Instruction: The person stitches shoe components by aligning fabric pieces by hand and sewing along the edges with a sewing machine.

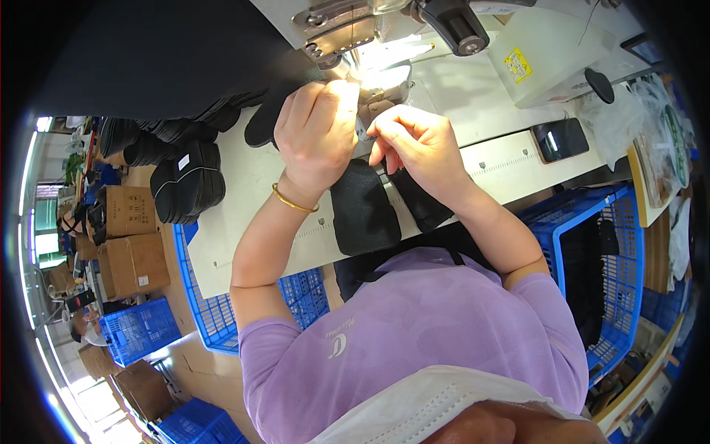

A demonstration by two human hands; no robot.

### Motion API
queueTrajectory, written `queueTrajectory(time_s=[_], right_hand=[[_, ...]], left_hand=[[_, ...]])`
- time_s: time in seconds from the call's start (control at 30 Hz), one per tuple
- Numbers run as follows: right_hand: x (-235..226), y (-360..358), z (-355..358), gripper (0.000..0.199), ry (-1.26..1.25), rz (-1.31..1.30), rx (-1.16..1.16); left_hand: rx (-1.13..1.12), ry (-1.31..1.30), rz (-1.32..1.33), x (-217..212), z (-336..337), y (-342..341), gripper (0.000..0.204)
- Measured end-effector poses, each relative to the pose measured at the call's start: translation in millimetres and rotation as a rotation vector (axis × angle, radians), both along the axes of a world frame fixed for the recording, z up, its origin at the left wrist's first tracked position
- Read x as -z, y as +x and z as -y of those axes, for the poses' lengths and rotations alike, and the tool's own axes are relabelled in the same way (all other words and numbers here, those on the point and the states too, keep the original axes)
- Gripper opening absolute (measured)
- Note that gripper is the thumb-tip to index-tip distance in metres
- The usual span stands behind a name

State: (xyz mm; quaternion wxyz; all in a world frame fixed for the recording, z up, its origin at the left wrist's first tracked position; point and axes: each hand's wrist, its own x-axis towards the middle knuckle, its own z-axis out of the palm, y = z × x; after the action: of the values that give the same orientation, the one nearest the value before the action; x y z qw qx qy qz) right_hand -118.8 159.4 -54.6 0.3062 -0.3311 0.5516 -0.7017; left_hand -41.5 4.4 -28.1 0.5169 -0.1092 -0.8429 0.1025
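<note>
Under the lit needle area of a sewing machine (344,37), my left hand (318,133) is closed, its fingers curled together close to the needle; what they grip is hidden. Just to its right, my right hand (418,144) has thumb and forefinger pinched, and anything between them is too small to name. Below my hands, a black shoe-upper-like fabric piece (364,211) hangs over the table's front edge. A second black fabric piece (420,198) lies beside it, partly under my right hand. Another dark piece (259,127) shows left of my left hand.
On the white table (244,237), a tied bundle of black pieces (188,181) sits at the left, with more stacks behind. A phone (560,140) lies at the right. Blue crates (629,274) stand below both sides. Cardboard boxes (137,263) are farther left.
</note>
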Motion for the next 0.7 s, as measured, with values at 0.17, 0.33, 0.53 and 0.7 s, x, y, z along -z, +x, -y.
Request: queueTrajectory(time_s=[0.17, 0.33, 0.53, 0.7], right_hand=[[1, 1, -4, 0.017, 0.0, -0.005, -0.002], [8, -4, -20, 0.018, 0.076, -0.001, -0.058], [0, 16, -1, 0.017, -0.033, 0.055, -0.043], [2, 29, 4, 0.019, -0.105, 0.022, -0.1]], left_hand=[[-0.096, 0.086, 0.093, -2, -3, 6, 0.035], [-0.17, -0.096, 0.21, -18, 32, 30, 0.038], [0.047, -0.021, 0.332, -32, 24, 54, 0.042], [-0.03, 0.194, 0.334, -35, -17, 52, 0.041]])
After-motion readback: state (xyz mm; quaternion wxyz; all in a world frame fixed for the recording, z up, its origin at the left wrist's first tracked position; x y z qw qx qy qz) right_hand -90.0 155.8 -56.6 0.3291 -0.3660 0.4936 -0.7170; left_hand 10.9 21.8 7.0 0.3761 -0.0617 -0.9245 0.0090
